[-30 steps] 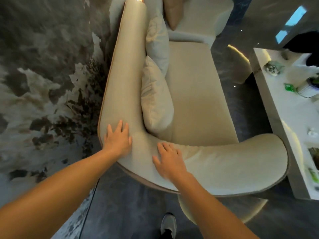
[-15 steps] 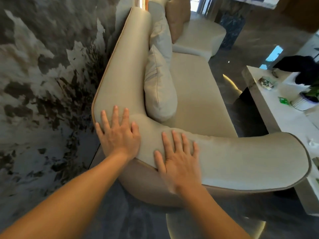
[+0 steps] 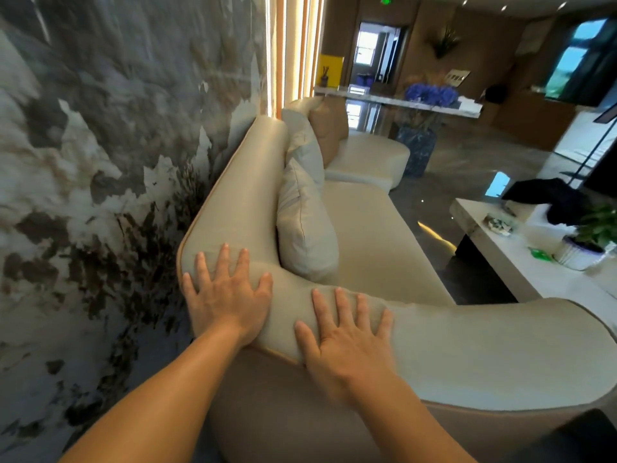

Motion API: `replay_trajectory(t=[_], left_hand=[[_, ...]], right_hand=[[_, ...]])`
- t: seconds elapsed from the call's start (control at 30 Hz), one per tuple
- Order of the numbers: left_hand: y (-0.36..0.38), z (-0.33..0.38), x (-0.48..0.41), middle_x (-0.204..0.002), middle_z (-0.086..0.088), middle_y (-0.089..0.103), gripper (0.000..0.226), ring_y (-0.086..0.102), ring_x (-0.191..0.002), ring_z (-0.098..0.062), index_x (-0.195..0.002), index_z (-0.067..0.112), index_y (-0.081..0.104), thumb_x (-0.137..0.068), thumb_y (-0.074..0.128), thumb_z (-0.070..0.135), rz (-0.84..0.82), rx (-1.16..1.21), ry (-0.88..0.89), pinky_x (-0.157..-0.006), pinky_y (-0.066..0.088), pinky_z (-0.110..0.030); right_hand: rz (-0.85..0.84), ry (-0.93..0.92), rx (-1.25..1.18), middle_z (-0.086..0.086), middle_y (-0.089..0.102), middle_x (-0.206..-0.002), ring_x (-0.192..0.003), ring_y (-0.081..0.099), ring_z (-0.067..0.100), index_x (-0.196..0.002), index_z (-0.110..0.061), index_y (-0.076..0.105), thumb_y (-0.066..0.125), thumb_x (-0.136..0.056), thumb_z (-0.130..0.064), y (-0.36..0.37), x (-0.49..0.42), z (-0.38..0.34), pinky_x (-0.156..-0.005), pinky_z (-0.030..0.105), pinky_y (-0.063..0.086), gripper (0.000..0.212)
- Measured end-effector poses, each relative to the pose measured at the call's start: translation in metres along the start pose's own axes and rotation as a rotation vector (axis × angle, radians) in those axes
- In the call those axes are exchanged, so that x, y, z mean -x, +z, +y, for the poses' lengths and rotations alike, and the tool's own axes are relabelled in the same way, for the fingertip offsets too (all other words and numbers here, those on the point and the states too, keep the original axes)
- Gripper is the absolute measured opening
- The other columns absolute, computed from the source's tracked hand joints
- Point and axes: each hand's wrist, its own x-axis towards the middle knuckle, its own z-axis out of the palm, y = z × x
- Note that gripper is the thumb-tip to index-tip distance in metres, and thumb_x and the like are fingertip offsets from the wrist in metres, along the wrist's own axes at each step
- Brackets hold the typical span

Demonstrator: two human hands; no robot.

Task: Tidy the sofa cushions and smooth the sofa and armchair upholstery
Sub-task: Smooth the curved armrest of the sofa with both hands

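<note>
A cream sofa (image 3: 374, 228) runs away from me along the wall. My left hand (image 3: 227, 292) lies flat with fingers spread on the corner where backrest meets armrest. My right hand (image 3: 344, 335) is pressed flat, fingers apart, on the near armrest (image 3: 484, 355) just to the right. A pale cushion (image 3: 303, 228) leans against the backrest beyond my hands, a second pale cushion (image 3: 305, 148) stands behind it, and a tan cushion (image 3: 329, 128) sits at the far end.
A marbled wall (image 3: 100, 162) is close on the left. A white coffee table (image 3: 541, 262) on the right holds a potted plant (image 3: 591, 238), a dark garment (image 3: 551, 198) and small items. Glossy floor (image 3: 467, 162) stretches past the sofa to a counter with blue flowers (image 3: 430, 95).
The view has tilted up from the sofa toward the room. Both hands stay flat on the corner and armrest, now nearer the camera with fingers spread wider.
</note>
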Motion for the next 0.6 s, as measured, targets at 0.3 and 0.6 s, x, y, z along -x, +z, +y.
replay_trajectory(t=[0.3,0.6], left_hand=[[0.011,-0.026,-0.079,-0.163,0.008,0.005,0.071,-0.007,-0.148,-0.026,-0.151,0.04,0.018,-0.086,0.021,0.068,-0.036,0.015,0.037,-0.117,-0.006,-0.05],[0.013,-0.045,-0.133,-0.163,0.009,0.003,0.054,-0.008,-0.148,-0.025,-0.14,0.06,0.027,-0.087,0.022,0.067,-0.082,0.045,0.107,-0.117,-0.007,-0.05]], right_hand=[[0.004,0.027,0.0,0.002,-0.013,-0.167,-0.151,-0.018,0.034,-0.154,-0.039,-0.012,0.005,-0.093,-0.068,-0.001,-0.064,-0.043,-0.112,0.065,-0.017,0.07],[-0.03,0.008,-0.055,0.006,0.037,-0.155,-0.143,0.026,0.032,-0.149,-0.056,0.016,0.008,-0.072,-0.092,-0.034,-0.131,-0.011,-0.113,0.06,0.011,0.085]])
